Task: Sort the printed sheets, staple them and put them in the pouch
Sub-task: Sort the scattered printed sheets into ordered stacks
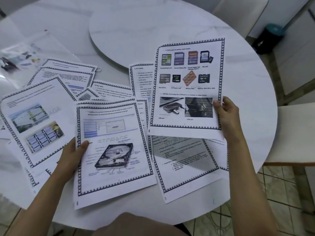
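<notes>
At a round white table [242, 92], we sat mid-sort with printed sheets fanned across the near half; our left hand [75, 154] was clamped on the left edge of a small stack topped by the hard-drive page [112, 147], thumb on top and fingers hidden beneath, while our right hand [226, 114] pinched the right edge of the memory-card page [187, 86], lifted clear of the table and tilted toward us; the two hands were well apart, each closed on its own paper. More pages lay loose: one with screenshots [35, 121] to the left, several overlapping text pages [68, 74] behind it, a text page [184, 160] under the raised sheet; the clear pouch [22, 57] sat at the far left, and the dark object [7, 64] beside or inside it may have been the stapler, though we could not tell. We judged the sorting well short of done, with nothing stapled yet; the sheets were light, limp and easily creased, liable to slide over one another on the smooth top; a hold at the side edge, thumb above and fingers below, looked soundest, with the gathered stack squared against the table before any stapling at a corner.
</notes>
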`<act>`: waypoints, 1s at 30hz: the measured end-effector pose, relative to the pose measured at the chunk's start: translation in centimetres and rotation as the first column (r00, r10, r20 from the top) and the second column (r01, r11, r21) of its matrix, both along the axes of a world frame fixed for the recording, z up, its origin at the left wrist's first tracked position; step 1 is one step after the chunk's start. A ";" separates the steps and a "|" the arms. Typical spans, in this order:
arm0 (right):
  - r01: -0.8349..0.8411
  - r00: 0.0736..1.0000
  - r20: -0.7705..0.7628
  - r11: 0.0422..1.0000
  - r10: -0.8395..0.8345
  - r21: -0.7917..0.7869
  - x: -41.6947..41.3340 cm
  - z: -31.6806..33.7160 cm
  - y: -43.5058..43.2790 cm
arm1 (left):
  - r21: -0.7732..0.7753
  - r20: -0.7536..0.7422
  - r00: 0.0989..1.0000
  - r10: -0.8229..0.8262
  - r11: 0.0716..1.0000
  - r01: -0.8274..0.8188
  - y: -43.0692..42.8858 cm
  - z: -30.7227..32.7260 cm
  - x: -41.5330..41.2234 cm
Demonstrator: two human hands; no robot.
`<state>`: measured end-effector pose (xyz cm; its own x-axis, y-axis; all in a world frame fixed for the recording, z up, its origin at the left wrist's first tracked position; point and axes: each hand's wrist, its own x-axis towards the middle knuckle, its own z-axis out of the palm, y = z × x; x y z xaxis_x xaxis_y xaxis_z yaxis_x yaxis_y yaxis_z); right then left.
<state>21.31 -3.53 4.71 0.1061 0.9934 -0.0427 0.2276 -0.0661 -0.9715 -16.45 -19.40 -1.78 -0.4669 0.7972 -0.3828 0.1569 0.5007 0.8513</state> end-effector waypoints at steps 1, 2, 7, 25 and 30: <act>-0.004 1.000 0.003 1.000 0.005 -0.008 -0.3 -0.2 0.4 | -0.002 -0.001 1.000 -0.003 1.000 0.003 0.1 0.0 0.0; -0.008 1.000 0.007 1.000 0.008 -0.019 -0.7 -0.3 0.8 | -0.004 -0.001 1.000 -0.006 1.000 0.006 0.1 -0.1 -0.1; -0.020 0.999 0.041 0.998 0.023 -0.067 -2.3 -1.7 3.0 | -0.016 0.009 1.000 0.001 1.000 -0.001 0.1 -0.3 -0.2; -0.008 0.697 0.697 0.973 0.170 -0.229 -3.5 -6.6 3.9 | -0.029 0.019 0.999 0.045 0.999 -0.045 0.2 -0.9 -0.4; 0.040 0.502 0.805 0.921 0.317 -0.388 -1.9 -6.5 -1.8 | -0.022 0.037 0.999 0.036 0.999 -0.036 0.2 -0.7 -0.5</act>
